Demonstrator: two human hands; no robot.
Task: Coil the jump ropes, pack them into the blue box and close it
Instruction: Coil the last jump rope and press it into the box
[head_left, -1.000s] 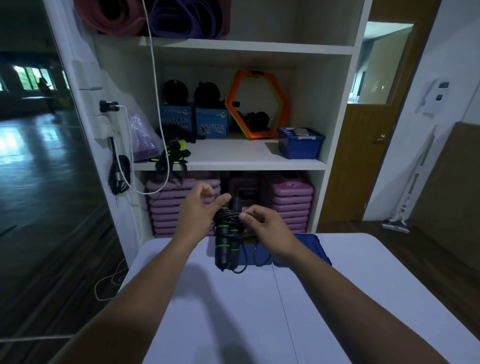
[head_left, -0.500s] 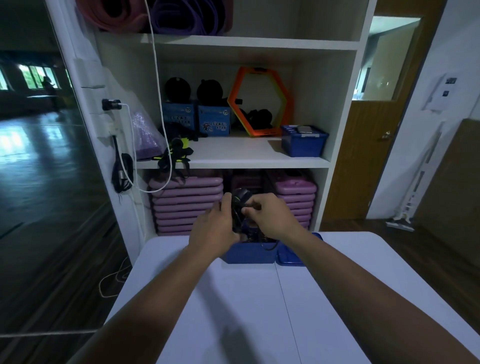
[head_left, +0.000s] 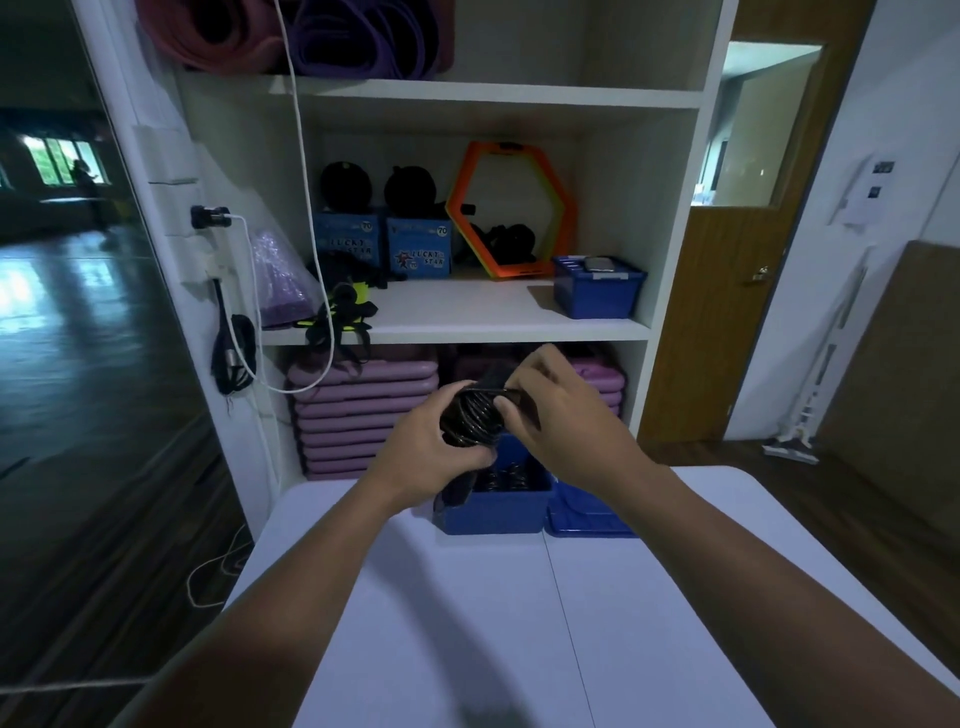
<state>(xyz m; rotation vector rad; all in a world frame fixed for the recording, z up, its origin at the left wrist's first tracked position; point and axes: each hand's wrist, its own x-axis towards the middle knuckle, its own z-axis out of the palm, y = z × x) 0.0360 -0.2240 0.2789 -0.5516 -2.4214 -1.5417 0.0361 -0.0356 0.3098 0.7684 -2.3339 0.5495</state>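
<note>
Currently both arms reach fwd over the white table (head_left: 467, 623). Your left hand (head_left: 423, 457) wraps the coiled jump rope (head_left: 470, 418) from below, fingers curled round the bundle. Your right hand (head_left: 561, 415) pinches its top end w/ thumb and fingertips. Rope hangs just above the open blue box (head_left: 493, 512); lid (head_left: 587, 512) lies beside it, right.

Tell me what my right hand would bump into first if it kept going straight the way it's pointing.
The right hand points up and left, already gripping the coiled jump rope. Going on, it would likely press into the left hand holding the coil's other side. Depth is hard to judge.
</note>
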